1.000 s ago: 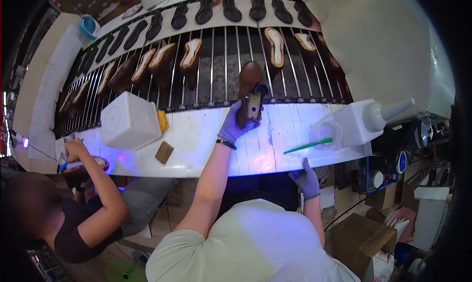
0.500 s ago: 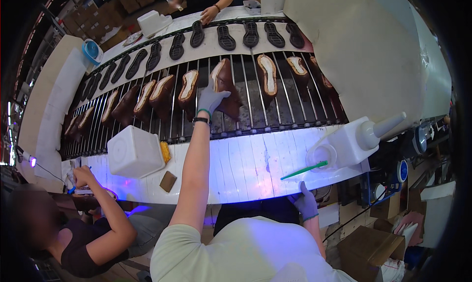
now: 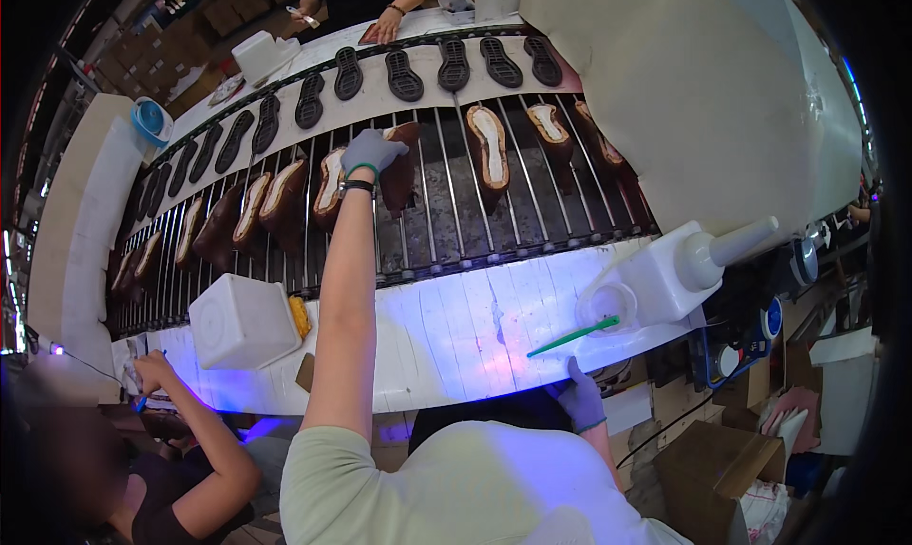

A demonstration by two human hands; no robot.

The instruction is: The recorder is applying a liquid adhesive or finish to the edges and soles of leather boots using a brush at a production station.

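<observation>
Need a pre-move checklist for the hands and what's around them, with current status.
1. Left hand on the shoe on the rods: ok.
2. Left hand's hold firm: cannot tell, the back of the hand hides the fingertips.
3. Right hand off the rods: ok, it is by the near edge of the table.
4. Green stick clear of the left forearm: ok, well to its right.
5. Brown block clear of that forearm: cannot tell, they overlap in this view.
6. Far co-worker's hands clear of the left hand: ok, beyond the soles.
</observation>
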